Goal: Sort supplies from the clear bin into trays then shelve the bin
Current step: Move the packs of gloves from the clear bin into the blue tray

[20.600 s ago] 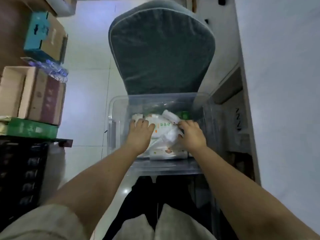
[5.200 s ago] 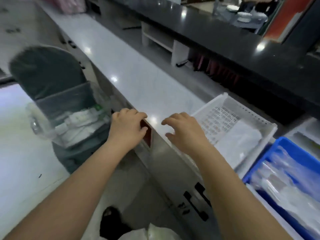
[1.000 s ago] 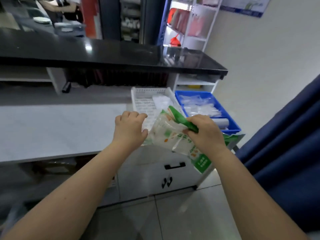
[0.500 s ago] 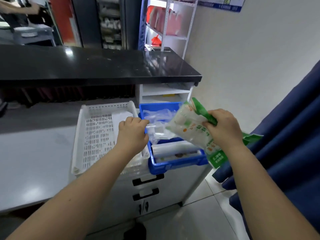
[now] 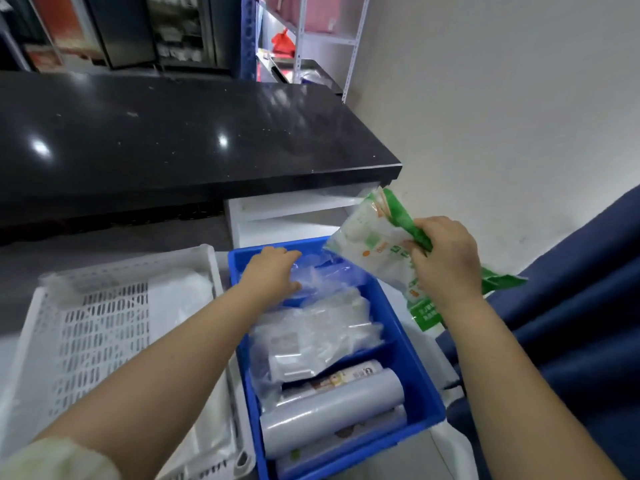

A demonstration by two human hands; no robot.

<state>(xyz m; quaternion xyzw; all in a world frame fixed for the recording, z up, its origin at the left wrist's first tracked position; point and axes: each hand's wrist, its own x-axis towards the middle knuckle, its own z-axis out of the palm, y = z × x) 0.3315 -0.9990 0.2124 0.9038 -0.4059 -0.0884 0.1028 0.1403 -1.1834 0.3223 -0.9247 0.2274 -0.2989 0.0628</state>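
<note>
Spillage risk: right hand [image 5: 446, 261] grips the packet [image 5: 374, 251] at right of centre, above the far corner of the blue tray [image 5: 363, 448]; left hand [image 5: 273, 271], fingers relaxed, presses heaped clear bags [image 5: 322, 327]. Packet may slide off.

Packet [image 5: 374, 244]: white, green band, small orange and green marks.
Right tray [image 5: 417, 372]: solid blue.
Left tray [image 5: 104, 341]: white, slotted grid pattern.
Bags [image 5: 311, 334]: clear.
Roll [image 5: 332, 410]: pale lilac-grey.
Counter [image 5: 173, 140]: glossy black, fine pale specks.
Curtain [image 5: 571, 323]: navy.
Wall [image 5: 502, 98]: cream.
</note>
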